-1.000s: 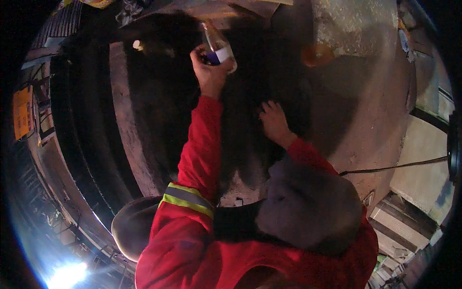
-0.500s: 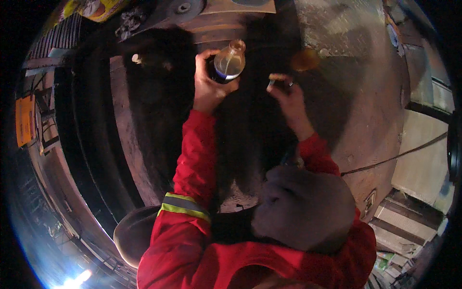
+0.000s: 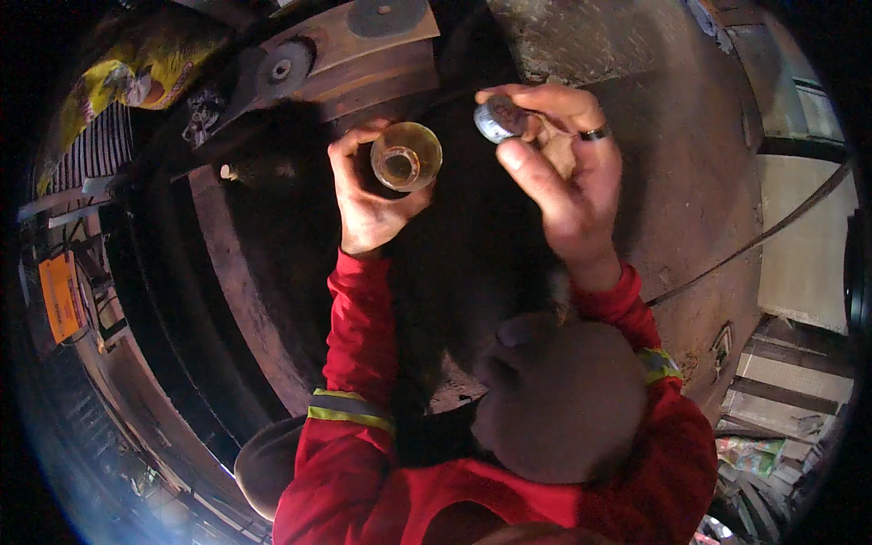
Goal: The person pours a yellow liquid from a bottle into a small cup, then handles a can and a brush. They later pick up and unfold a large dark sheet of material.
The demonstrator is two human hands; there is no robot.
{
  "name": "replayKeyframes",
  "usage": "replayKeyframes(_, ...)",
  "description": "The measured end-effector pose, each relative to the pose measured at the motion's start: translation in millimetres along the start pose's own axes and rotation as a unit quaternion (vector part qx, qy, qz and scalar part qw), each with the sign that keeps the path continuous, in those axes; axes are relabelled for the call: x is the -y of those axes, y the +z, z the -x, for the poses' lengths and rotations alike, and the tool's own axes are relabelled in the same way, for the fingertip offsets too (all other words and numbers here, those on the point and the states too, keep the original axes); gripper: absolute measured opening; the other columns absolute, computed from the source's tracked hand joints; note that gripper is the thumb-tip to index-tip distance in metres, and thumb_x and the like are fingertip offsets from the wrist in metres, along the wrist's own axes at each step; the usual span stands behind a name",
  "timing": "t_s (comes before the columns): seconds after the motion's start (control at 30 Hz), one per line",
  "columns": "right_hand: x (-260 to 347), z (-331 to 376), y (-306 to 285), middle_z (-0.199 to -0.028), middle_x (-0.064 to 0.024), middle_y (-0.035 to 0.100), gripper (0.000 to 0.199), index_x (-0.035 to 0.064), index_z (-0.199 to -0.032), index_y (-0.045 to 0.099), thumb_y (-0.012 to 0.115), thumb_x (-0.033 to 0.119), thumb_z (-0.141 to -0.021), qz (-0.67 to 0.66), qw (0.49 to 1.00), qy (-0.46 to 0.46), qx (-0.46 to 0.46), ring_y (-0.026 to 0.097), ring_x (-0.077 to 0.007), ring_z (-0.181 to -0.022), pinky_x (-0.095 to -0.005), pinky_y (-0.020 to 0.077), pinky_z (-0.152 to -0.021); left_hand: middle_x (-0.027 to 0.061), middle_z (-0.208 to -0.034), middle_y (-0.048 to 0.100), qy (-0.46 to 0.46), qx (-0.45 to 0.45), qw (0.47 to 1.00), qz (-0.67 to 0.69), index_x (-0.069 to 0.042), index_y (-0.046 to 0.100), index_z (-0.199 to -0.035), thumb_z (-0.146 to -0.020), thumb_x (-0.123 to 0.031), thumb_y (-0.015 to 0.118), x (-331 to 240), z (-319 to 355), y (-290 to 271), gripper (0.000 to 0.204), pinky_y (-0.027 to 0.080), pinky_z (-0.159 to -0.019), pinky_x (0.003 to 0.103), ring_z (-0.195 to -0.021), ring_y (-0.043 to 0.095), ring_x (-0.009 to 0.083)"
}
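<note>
My left hand is wrapped round the side of a clear bottle, whose round body and narrower neck ring face up toward me. A little liquid or residue may show inside, but I cannot tell for sure. To its right, my right hand pinches a small round piece between thumb and fingers. It has a silvery, cap-like rim and a dark brown face. A dark ring sits on one finger of that hand. The two hands are apart, both raised over dark shadow.
Beyond my left hand lies a brown board with grey discs on and beside it. A yellow bag is at the far left. A dark cable runs at the right, near pale panels. An orange box stands left.
The bottle has turned so that its neck now points up toward me, and moved slightly left and nearer. My right hand has come up and turned, bringing the small round piece into clearer view.
</note>
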State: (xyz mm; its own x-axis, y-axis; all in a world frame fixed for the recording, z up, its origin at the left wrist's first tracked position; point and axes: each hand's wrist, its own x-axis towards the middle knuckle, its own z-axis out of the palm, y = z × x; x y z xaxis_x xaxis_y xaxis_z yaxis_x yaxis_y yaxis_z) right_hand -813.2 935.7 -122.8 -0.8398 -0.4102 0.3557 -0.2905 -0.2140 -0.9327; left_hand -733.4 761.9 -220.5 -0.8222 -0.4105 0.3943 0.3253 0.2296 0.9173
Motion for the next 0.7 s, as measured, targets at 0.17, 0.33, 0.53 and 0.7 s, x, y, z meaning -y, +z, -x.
replayKeyframes(0.17,4,-2,6,-0.113,-0.015,0.061,0.033,-0.0014,-0.115,0.057,0.061,0.0,-0.082,0.099,0.986,-0.11,0.076,0.056,-0.0211,-0.107,-0.0319,0.0421,-0.094,0.0127,-0.117,0.051,0.002,0.02,0.999,-0.045,-0.006,0.041,-0.116,-0.052,0.002,0.082,-5,-2,3,0.075,0.043,-0.095,0.036,-0.11,0.053,0.0243)
replayKeyframes(0.33,2,-1,9,-0.11,-0.0128,0.063,0.03,0.003,-0.111,0.063,0.065,0.007,-0.081,0.194,0.975,-0.086,0.064,0.057,-0.0246,-0.105,-0.0342,0.0436,-0.091,0.0134,-0.114,0.054,0.005,0.059,0.99,-0.129,-0.005,0.044,-0.117,-0.054,0.001,0.079,-16,-9,-1,0.073,0.043,-0.093,0.034,-0.107,0.055,0.0239)
replayKeyframes(0.53,-8,-1,6,-0.11,-0.0132,0.063,0.029,0.0039,-0.11,0.064,0.067,0.011,-0.081,0.206,0.974,-0.068,0.059,0.058,-0.0275,-0.106,-0.0367,0.0439,-0.091,0.0126,-0.108,0.06,-0.009,0.096,0.986,-0.134,-0.003,0.048,-0.114,-0.055,0.0,0.08,-29,-17,-7,0.066,0.046,-0.089,0.033,-0.101,0.06,0.0238)
replayKeyframes(0.7,-12,-5,-2,-0.106,-0.0121,0.065,0.029,0.0033,-0.108,0.065,0.068,0.011,-0.081,0.209,0.972,-0.049,0.095,0.057,-0.0268,-0.106,-0.0359,0.0428,-0.092,0.0091,-0.11,0.056,-0.077,0.167,0.977,-0.11,-0.003,0.048,-0.117,-0.054,0.003,0.077,-28,-19,-22,0.07,0.043,-0.09,0.031,-0.104,0.055,0.0191)
